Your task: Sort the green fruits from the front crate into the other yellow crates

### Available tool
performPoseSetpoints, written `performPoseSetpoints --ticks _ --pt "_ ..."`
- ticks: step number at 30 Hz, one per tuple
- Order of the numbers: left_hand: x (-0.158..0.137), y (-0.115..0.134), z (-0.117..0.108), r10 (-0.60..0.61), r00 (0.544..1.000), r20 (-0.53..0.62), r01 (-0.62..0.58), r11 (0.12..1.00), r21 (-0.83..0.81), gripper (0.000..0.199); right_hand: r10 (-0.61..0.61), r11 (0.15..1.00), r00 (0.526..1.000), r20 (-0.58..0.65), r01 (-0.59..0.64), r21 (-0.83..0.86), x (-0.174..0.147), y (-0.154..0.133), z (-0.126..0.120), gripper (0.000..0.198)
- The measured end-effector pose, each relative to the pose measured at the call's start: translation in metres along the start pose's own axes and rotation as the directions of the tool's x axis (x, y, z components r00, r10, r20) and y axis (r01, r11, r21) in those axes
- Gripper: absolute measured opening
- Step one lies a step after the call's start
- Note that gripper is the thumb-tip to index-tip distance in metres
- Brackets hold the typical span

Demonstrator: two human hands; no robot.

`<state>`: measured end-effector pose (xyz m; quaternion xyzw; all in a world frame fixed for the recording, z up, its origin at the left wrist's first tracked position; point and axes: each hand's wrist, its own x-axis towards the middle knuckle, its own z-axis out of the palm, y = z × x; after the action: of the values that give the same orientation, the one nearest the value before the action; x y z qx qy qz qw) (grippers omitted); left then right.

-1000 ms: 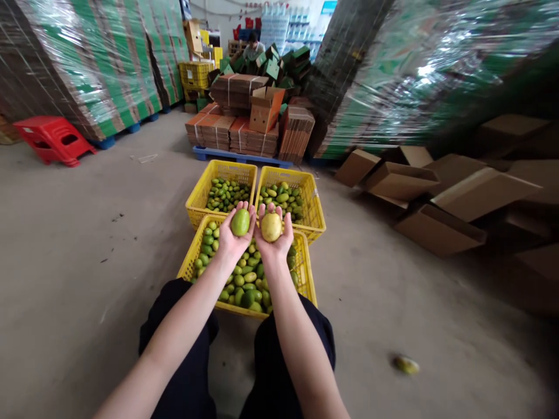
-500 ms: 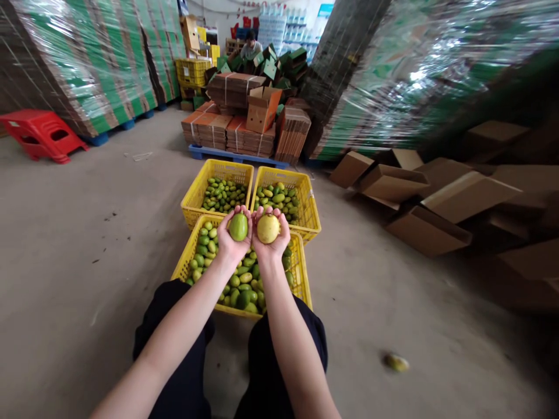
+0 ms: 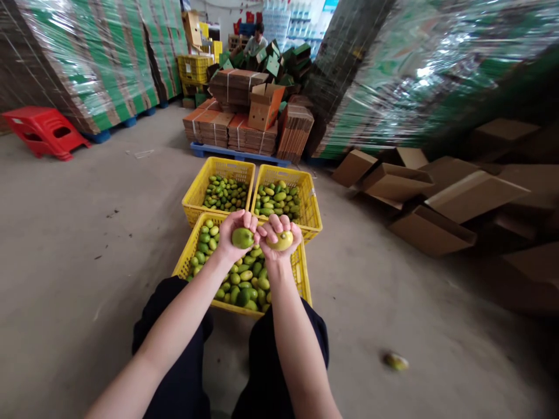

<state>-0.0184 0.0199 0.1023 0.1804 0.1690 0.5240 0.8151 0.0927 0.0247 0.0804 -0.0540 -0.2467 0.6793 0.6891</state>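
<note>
My left hand [image 3: 236, 235] is closed round a smooth green fruit [image 3: 243, 238], its fingers curled over the far side. Beside it, my right hand [image 3: 282, 235] grips a pale yellow fruit [image 3: 280, 241], with the fingers bent over its top. Both hands hover close together above the near yellow crate [image 3: 186, 250], which holds many oval green and yellowish fruits [image 3: 247, 276]. The exact kind of fruit I cannot tell. Behind stand two more yellow crates of similar fruit, the left crate [image 3: 195, 192] and the right crate [image 3: 311, 203].
One loose fruit [image 3: 395, 361] lies on the floor at the lower right. Cardboard boxes [image 3: 430, 230] are heaped on the right. Flattened cartons [image 3: 209, 129] sit on a blue pallet [image 3: 240, 156] ahead. A red stool [image 3: 48, 132] stands left; a person [image 3: 256, 41] is at the back.
My fingers have curled over the two fruits, which lay on upturned palms before. Both fruits have turned in the hands, and the yellow one has shifted slightly right and down.
</note>
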Motion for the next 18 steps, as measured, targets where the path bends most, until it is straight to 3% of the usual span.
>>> performPoseSetpoints --ticks 3,5,7,10,15,18 --pt "-0.002 0.001 0.002 -0.032 0.999 -0.023 0.031 0.999 -0.03 0.043 0.02 1.0 0.999 -0.03 -0.02 -0.003 0.001 -0.001 0.0 0.03" --pt "0.0 0.001 0.001 -0.037 0.989 -0.145 0.013 0.987 -0.161 0.035 0.044 0.999 0.989 -0.142 -0.043 0.013 0.004 0.002 0.0 0.019" --pt "0.004 0.001 -0.002 -0.029 0.959 -0.284 -0.062 0.949 -0.308 0.025 0.078 0.997 0.953 -0.294 -0.067 0.046 0.01 0.007 -0.003 0.006" --pt "0.011 -0.001 -0.009 -0.026 0.927 -0.373 -0.142 0.899 -0.415 0.023 0.143 0.989 0.886 -0.441 -0.111 0.098 0.016 0.018 -0.015 0.017" --pt "0.013 -0.002 -0.017 -0.03 0.921 -0.388 -0.153 0.889 -0.432 0.03 0.191 0.981 0.905 -0.38 -0.165 0.099 0.017 0.03 -0.031 0.031" --pt "0.012 -0.002 -0.019 -0.047 0.931 -0.363 -0.116 0.902 -0.415 0.029 0.187 0.982 0.899 -0.397 -0.181 0.054 0.015 0.025 -0.03 0.028"
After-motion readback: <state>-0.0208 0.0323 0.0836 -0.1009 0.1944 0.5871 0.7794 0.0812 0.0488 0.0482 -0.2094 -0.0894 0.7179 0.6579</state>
